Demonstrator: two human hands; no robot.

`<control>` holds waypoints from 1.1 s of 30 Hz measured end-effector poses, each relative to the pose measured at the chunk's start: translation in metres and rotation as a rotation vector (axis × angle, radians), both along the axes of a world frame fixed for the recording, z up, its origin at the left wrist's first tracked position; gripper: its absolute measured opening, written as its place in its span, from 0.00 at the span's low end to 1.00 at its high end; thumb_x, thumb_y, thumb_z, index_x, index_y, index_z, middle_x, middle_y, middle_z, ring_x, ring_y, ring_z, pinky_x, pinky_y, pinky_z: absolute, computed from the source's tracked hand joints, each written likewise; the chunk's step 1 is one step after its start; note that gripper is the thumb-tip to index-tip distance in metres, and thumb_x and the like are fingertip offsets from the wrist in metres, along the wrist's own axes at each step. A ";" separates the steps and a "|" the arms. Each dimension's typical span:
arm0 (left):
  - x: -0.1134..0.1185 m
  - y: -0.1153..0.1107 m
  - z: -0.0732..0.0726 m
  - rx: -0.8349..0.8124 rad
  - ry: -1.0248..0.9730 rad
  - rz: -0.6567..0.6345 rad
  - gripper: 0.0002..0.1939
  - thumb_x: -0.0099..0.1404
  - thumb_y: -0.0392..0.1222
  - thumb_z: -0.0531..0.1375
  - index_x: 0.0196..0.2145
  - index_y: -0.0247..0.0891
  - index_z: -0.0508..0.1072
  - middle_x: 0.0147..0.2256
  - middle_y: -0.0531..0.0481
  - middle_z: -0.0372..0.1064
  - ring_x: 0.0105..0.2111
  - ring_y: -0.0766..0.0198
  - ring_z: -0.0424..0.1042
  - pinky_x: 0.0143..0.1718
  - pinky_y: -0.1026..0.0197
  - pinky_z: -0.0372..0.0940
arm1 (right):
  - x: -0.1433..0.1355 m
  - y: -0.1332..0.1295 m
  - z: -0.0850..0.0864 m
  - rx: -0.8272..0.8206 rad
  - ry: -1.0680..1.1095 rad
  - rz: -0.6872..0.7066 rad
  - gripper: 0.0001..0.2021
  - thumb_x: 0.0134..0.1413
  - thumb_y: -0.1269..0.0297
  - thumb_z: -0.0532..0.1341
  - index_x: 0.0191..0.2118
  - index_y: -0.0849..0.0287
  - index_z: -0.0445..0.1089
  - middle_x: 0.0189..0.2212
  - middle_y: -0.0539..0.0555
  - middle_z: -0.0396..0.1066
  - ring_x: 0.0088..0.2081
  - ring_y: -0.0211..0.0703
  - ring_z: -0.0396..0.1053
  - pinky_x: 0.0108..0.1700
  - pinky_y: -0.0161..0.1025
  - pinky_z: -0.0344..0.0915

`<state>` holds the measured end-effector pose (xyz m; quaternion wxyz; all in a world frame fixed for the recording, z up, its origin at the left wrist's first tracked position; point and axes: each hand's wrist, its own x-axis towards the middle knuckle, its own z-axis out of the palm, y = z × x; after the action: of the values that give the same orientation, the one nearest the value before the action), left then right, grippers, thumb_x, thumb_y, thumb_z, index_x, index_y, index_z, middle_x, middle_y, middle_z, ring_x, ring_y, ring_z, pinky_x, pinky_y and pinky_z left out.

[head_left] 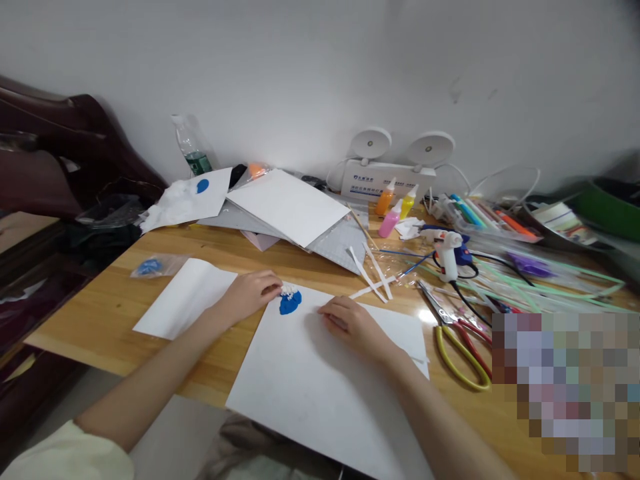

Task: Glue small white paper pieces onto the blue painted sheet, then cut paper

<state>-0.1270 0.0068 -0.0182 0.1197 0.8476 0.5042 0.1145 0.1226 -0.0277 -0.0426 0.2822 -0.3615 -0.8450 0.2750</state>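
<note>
A large white sheet lies in front of me, its near edge jutting past the table. Near its far left corner sits a small blue patch, which looks like clay, topped with crumbly white bits. My left hand is at the patch's left side, fingertips pinched together by the white bits. To the right of the patch, apart from it, my right hand hovers low over or rests on the sheet, fingers curled in. Whatever either hand's fingertips hold is too small or hidden to make out.
Left of the sheet lie a folded white paper and a bagged blue lump. Scissors, a glue gun and white strips are on the right. Behind stand paint bottles, white boards and a plastic bottle.
</note>
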 end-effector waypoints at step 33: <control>-0.001 0.010 -0.017 -0.256 -0.418 0.311 0.16 0.52 0.51 0.59 0.33 0.37 0.71 0.26 0.53 0.67 0.25 0.67 0.64 0.27 0.65 0.59 | 0.002 0.002 0.001 -0.054 -0.031 -0.020 0.09 0.53 0.73 0.52 0.35 0.59 0.68 0.32 0.55 0.69 0.35 0.43 0.65 0.38 0.39 0.63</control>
<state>-0.1284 0.0166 -0.0351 0.3079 0.6962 0.6027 0.2393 0.1247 -0.0258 -0.0412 0.2620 -0.3816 -0.8379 0.2891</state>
